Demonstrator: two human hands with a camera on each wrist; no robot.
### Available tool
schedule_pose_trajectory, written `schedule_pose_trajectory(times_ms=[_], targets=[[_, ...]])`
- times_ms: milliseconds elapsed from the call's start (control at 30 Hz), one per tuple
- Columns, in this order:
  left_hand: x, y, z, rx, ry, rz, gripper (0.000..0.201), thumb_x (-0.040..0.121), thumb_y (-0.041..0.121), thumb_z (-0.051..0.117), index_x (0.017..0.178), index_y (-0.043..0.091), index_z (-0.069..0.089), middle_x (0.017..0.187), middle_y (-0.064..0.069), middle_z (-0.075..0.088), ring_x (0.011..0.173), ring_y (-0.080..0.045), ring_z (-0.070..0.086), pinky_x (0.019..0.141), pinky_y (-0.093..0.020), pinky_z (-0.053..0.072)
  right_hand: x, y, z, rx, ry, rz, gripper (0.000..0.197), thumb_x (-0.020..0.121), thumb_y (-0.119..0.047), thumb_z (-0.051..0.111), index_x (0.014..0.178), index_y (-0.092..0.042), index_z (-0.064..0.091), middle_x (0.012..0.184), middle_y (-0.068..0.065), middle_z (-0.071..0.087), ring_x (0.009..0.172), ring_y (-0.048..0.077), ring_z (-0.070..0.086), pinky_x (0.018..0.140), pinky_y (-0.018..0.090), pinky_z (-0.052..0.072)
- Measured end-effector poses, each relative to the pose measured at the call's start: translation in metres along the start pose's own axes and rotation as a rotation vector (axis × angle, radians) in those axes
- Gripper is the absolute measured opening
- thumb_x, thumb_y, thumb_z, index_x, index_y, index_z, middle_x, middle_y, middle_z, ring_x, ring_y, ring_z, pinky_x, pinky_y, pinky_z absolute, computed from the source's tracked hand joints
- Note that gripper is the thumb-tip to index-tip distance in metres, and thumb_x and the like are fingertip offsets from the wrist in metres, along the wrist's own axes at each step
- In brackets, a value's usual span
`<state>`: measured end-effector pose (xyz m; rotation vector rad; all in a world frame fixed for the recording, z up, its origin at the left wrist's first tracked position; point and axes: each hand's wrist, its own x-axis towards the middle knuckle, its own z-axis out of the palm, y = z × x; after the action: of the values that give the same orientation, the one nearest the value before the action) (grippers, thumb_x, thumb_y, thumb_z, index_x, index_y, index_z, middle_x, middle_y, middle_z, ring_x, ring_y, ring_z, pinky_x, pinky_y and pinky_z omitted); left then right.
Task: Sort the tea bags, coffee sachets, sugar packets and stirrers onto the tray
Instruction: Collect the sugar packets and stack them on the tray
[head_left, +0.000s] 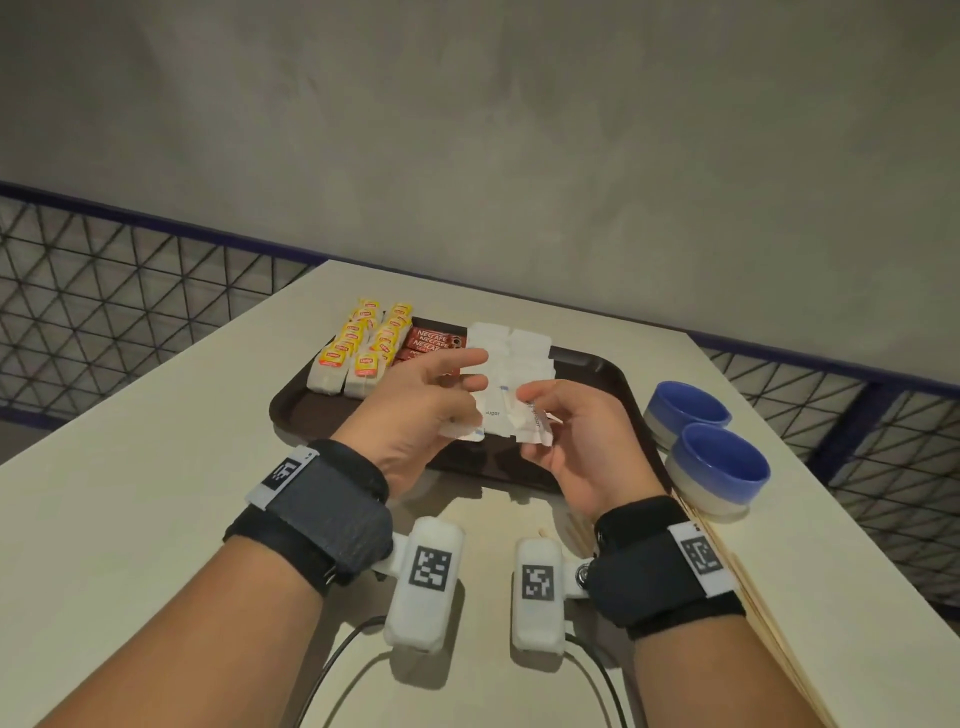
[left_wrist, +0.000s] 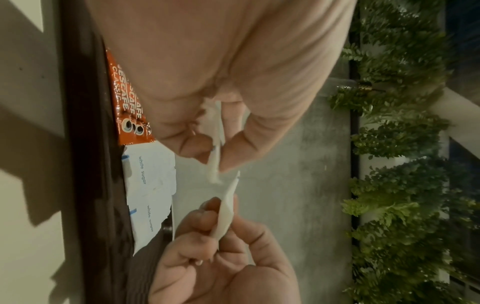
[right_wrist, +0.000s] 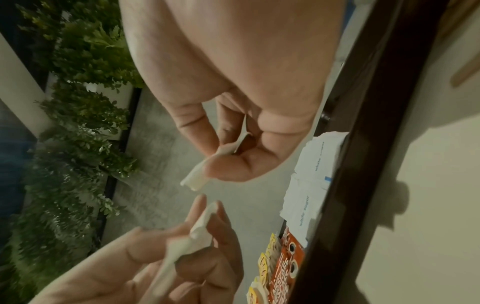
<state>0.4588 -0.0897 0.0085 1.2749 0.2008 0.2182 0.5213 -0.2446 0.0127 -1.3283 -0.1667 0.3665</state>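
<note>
Beige table (head_left: 156, 467): dark brown tray (head_left: 291, 410) lies toward far edge, centre. Two blue bowls (head_left: 719, 470) stand side by side, touching, near right edge. Wooden stirrers (head_left: 753, 597) lie along right edge, nearer front, off tray.

On the dark brown tray (head_left: 291, 410), yellow-tagged tea bags (head_left: 358, 345) stand in two rows at far left, red Nescafé sachets (head_left: 431, 340) beside them, white sugar packets (head_left: 511, 345) next; wooden stirrers (head_left: 748, 587) lie on the table, off the tray.
</note>
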Motion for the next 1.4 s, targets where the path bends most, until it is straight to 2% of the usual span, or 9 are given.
schedule_pose_trajectory(times_ms=[133,233,367,567,700,833,1000,1300,1400], targets=[[0.001,-0.002,-0.001,-0.022,-0.043,0.002,0.071,0.078,-0.026,0.067,0.131,0.021,0.064,0.122,-0.014,0.071,0.106,-0.032,0.074,0.083,-0.040,0.062,-0.002,-0.002,-0.003,0.128,-0.034,0.077,0.021,0.090,-0.009,0.068,0.110,-0.004,0.072,0.114,0.018,0.075,0.102,0.031,0.071,0.062,0.029,0.056],[-0.001,-0.003,0.001,-0.029,-0.103,-0.005,0.070,0.078,-0.021,0.072,0.133,0.022,0.061,0.116,-0.015,0.076,0.105,-0.032,0.075,0.088,-0.045,0.062,-0.004,-0.003,-0.005,0.271,-0.084,0.125,0.028,0.091,-0.002,0.063,0.118,-0.005,0.072,0.123,0.020,0.071,0.097,0.028,0.067,0.066,0.028,0.054],[-0.001,-0.004,0.003,-0.005,-0.098,-0.018,0.065,0.080,-0.009,0.078,0.133,0.023,0.061,0.115,-0.017,0.076,0.107,-0.033,0.074,0.082,-0.041,0.062,-0.001,-0.001,-0.006,0.208,-0.146,0.072,0.030,0.092,0.005,0.059,0.116,-0.006,0.074,0.124,0.017,0.072,0.108,0.031,0.066,0.086,0.036,0.051],[0.001,0.000,-0.002,0.006,0.051,-0.002,0.047,0.083,0.012,0.083,0.125,0.025,0.068,0.123,-0.007,0.074,0.102,-0.026,0.074,0.069,-0.033,0.057,0.000,0.000,-0.005,0.119,-0.215,0.042,0.040,0.094,-0.001,0.066,0.131,-0.017,0.065,0.121,0.012,0.074,0.101,0.024,0.072,0.075,0.032,0.057],[-0.001,0.003,-0.001,0.158,0.133,0.057,0.034,0.088,0.017,0.081,0.118,0.028,0.069,0.114,-0.007,0.074,0.081,-0.022,0.077,0.056,-0.029,0.057,0.001,0.003,-0.005,0.047,-0.225,-0.004,0.047,0.092,0.003,0.069,0.134,-0.016,0.061,0.111,0.012,0.077,0.096,0.022,0.075,0.081,0.032,0.060],[-0.001,0.004,0.004,0.141,0.131,0.009,0.025,0.096,0.021,0.072,0.121,0.024,0.069,0.115,-0.009,0.074,0.081,-0.026,0.078,0.056,-0.030,0.059,0.005,0.007,-0.004,-0.039,-0.177,-0.029,0.039,0.091,0.001,0.071,0.129,-0.008,0.065,0.112,0.007,0.078,0.103,0.023,0.075,0.087,0.034,0.061],[0.003,0.006,0.002,-0.022,0.090,-0.075,0.034,0.098,-0.002,0.054,0.125,0.015,0.066,0.129,-0.014,0.065,0.110,-0.034,0.071,0.073,-0.038,0.064,0.009,0.010,-0.004,-0.071,-0.113,-0.004,0.023,0.091,0.001,0.071,0.114,-0.002,0.073,0.111,0.008,0.078,0.098,0.020,0.077,0.076,0.027,0.061],[0.002,0.003,-0.001,0.090,-0.054,-0.152,0.059,0.093,-0.017,0.048,0.136,0.023,0.053,0.131,-0.019,0.063,0.101,-0.035,0.075,0.078,-0.039,0.065,0.003,0.003,-0.004,-0.236,-0.033,-0.147,0.015,0.099,-0.014,0.065,0.108,-0.010,0.077,0.102,0.001,0.079,0.098,0.019,0.075,0.090,0.040,0.061],[-0.002,0.001,0.003,0.127,-0.104,-0.161,0.062,0.092,-0.020,0.044,0.136,0.022,0.054,0.122,-0.019,0.061,0.098,-0.032,0.074,0.078,-0.040,0.066,-0.002,-0.004,-0.008,-0.525,-0.112,-0.235,0.012,0.095,-0.011,0.070,0.100,-0.016,0.080,0.097,-0.004,0.079,0.093,0.013,0.074,0.087,0.031,0.059]])
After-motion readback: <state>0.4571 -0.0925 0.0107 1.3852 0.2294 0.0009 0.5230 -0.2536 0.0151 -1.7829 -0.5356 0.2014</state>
